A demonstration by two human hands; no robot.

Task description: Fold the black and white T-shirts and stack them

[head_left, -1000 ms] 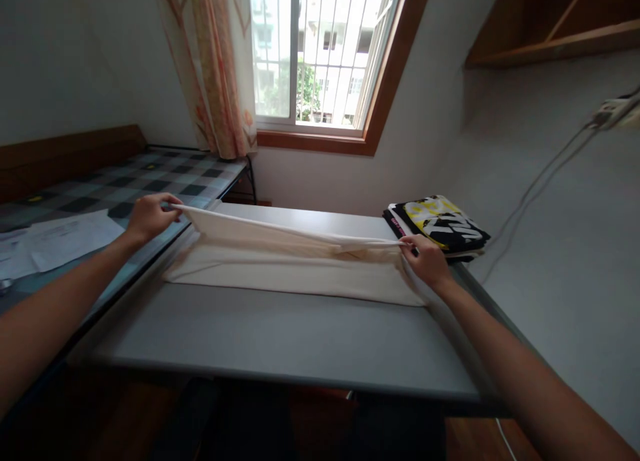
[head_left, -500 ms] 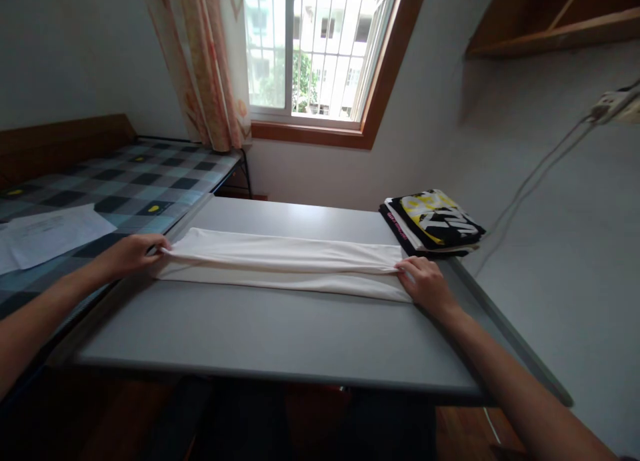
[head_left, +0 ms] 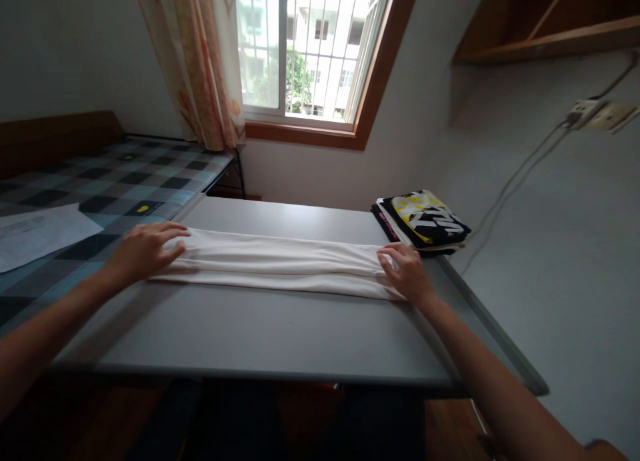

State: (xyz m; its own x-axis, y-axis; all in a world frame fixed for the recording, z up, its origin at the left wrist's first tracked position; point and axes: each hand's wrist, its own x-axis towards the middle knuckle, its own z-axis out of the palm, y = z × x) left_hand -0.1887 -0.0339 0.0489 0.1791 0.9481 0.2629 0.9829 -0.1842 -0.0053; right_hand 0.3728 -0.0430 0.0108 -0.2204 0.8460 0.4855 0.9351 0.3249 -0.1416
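Note:
A white cloth [head_left: 280, 258], folded into a long flat strip with lengthwise creases, lies across the grey-white table [head_left: 250, 334]. Over its left end is my left hand [head_left: 150, 249], thumb and fingers apart, with nothing gripped. At the right end my right hand [head_left: 406, 271] rests at the cloth's upper edge, its thumb and fingers also parted and holding nothing. Just beyond my right hand sits a stack of folded clothes [head_left: 423, 221], with a black, yellow and white printed piece on top.
To the left stands a bed with a checked cover [head_left: 115, 188], papers [head_left: 47, 234] lying on it. A curtain [head_left: 207, 68] hangs beside the barred window [head_left: 320, 54]. Cables run down the right wall from a socket [head_left: 583, 113], below a wooden shelf [head_left: 550, 48].
Both hands have let go of the cloth's folded edge and opened, moving slightly toward its far side. The view has shifted a little to the right.

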